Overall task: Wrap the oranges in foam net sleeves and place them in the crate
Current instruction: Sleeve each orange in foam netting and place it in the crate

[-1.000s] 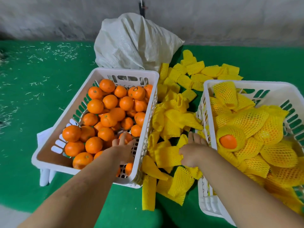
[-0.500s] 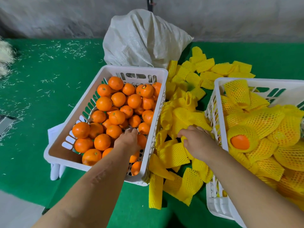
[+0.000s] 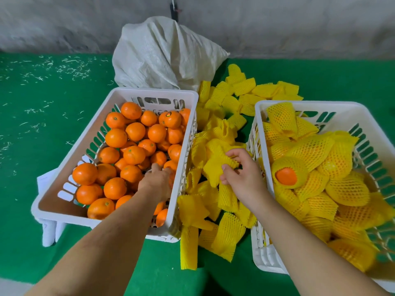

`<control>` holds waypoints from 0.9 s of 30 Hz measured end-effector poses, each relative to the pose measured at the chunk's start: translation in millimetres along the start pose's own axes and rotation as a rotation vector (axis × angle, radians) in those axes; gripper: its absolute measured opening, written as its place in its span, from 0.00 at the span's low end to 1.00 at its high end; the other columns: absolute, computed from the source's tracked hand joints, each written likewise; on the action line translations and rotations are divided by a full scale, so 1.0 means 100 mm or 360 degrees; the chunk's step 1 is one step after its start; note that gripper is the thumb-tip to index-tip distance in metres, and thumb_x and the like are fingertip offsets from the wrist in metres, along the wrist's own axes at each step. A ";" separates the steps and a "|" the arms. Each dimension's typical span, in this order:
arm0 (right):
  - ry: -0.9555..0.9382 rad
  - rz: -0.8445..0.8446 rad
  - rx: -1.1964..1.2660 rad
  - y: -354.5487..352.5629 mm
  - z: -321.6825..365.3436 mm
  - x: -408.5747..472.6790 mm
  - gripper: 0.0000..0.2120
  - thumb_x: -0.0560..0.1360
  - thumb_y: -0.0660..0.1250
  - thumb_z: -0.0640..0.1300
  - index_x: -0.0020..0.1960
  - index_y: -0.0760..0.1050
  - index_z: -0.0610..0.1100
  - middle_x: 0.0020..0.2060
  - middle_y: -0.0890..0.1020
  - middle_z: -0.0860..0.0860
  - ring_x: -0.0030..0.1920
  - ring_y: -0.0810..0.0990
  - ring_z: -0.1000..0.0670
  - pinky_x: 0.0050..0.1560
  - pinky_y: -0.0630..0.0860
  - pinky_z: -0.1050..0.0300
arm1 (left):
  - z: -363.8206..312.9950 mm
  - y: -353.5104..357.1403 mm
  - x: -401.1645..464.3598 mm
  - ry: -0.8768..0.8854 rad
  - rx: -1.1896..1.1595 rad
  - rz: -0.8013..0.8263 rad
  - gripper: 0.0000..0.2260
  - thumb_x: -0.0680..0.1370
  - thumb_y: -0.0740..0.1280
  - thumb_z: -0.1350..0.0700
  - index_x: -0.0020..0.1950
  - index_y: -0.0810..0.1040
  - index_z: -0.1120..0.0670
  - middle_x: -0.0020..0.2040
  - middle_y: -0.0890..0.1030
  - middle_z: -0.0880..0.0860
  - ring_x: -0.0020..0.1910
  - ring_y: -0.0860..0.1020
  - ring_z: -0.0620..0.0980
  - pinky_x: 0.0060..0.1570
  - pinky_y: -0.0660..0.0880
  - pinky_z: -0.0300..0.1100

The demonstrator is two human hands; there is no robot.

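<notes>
The crate on the right (image 3: 259, 107) already holds a good heap of sleeved oranges (image 3: 310, 150), but the crate on the left (image 3: 154, 91) is still well stocked with bare oranges (image 3: 134, 154) — plenty remains, I judge. The left hand (image 3: 157, 181) reaches down among that fruit, its fingers hidden, so its grip cannot be told. The right hand (image 3: 243, 174) pinches a foam net sleeve (image 3: 218, 165) from the loose pile (image 3: 213, 201) between the crates.

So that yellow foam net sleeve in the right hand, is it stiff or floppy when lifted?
Probably floppy: the yellow foam net sleeve bends where the right hand pinches it. Likely very light, being open mesh. Unlikely to roll, since the loose sleeves lie flat and crumpled.
</notes>
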State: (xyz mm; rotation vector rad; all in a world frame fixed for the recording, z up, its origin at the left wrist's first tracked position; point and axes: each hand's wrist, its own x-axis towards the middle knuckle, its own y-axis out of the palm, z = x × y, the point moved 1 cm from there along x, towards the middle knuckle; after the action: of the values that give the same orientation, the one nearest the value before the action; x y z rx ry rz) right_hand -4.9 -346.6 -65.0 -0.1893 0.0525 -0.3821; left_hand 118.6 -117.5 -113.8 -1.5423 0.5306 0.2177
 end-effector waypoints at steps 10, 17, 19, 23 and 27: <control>0.0075 -0.0110 0.0252 -0.07 0.01 0.08 0.14 0.75 0.77 0.46 0.58 0.81 0.55 0.54 0.84 0.59 0.54 0.83 0.59 0.49 0.81 0.65 | -0.29 -0.57 -0.87 0.0475 -0.2254 -0.0649 0.24 0.72 0.72 0.31 0.63 0.80 0.41 0.55 0.85 0.43 0.47 0.85 0.43 0.41 0.80 0.35; 0.0102 -0.0150 0.0100 -0.03 0.04 0.05 0.14 0.79 0.72 0.42 0.53 0.78 0.62 0.54 0.81 0.60 0.60 0.81 0.49 0.60 0.80 0.46 | -0.77 -0.37 -1.02 0.0858 -0.2060 0.0193 0.28 0.71 0.73 0.36 0.67 0.81 0.47 0.69 0.79 0.40 0.50 0.85 0.47 0.43 0.80 0.41; 0.0100 -0.0103 0.0003 -0.03 0.03 0.04 0.11 0.78 0.73 0.44 0.51 0.78 0.60 0.53 0.81 0.59 0.59 0.80 0.48 0.62 0.79 0.41 | -0.76 -0.36 -1.02 0.0871 -0.2019 0.0310 0.29 0.70 0.74 0.37 0.68 0.80 0.47 0.76 0.73 0.42 0.54 0.85 0.49 0.45 0.81 0.43; 0.0078 -0.0046 -0.0028 -0.04 0.03 0.02 0.07 0.76 0.74 0.47 0.49 0.82 0.59 0.48 0.85 0.54 0.53 0.83 0.47 0.56 0.81 0.37 | -0.76 -0.34 -1.00 0.0799 -0.2080 0.0265 0.28 0.71 0.73 0.36 0.66 0.82 0.50 0.74 0.76 0.57 0.46 0.85 0.61 0.51 0.83 0.52; 0.0028 -0.0093 0.0166 -0.05 0.07 -0.01 0.09 0.79 0.71 0.42 0.48 0.83 0.58 0.48 0.86 0.54 0.53 0.84 0.49 0.56 0.82 0.44 | -0.78 -0.33 -1.02 0.0791 -0.2190 0.0093 0.25 0.71 0.74 0.37 0.65 0.81 0.45 0.61 0.84 0.51 0.49 0.86 0.54 0.53 0.84 0.51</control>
State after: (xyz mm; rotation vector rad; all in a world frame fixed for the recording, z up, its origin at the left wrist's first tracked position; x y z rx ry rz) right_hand -7.2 -349.1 -57.6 -0.0845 0.0445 -0.4439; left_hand 30.6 -175.9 -33.8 -2.9628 0.8931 0.2577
